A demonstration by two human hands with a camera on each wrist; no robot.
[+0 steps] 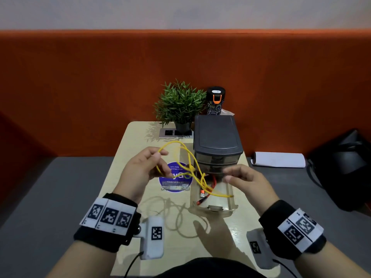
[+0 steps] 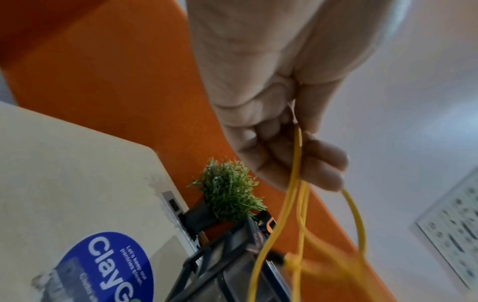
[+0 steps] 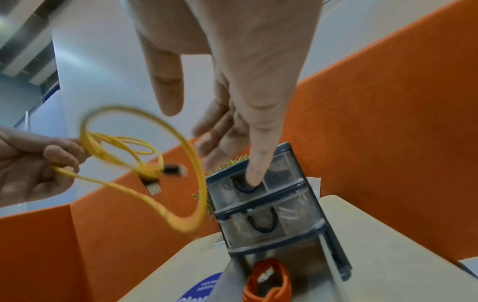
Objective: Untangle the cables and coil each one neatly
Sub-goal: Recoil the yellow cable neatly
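Note:
My left hand (image 1: 158,163) pinches several loops of a yellow cable (image 1: 188,157) and holds them up above the small table (image 1: 138,141). In the left wrist view the thumb and fingers of that hand (image 2: 318,155) close on the yellow cable (image 2: 297,183). The cable's free end trails down over the pulled-out clear drawer (image 1: 230,203). An orange cable (image 1: 212,187) lies inside that drawer, seen coiled in the right wrist view (image 3: 269,284). My right hand (image 1: 230,175) hovers just right of the loops with straight fingers and holds nothing (image 3: 214,130). Two dark plugs dangle, blurred, from the yellow cable (image 3: 181,147).
A grey drawer unit (image 1: 216,137) stands at the table's right. Behind it are a potted plant (image 1: 180,105) and a black canister (image 1: 215,100). A socket plate (image 1: 174,133) and a blue sticker (image 1: 176,183) are on the tabletop. White paper (image 1: 279,159) and a black bag (image 1: 345,167) lie to the right.

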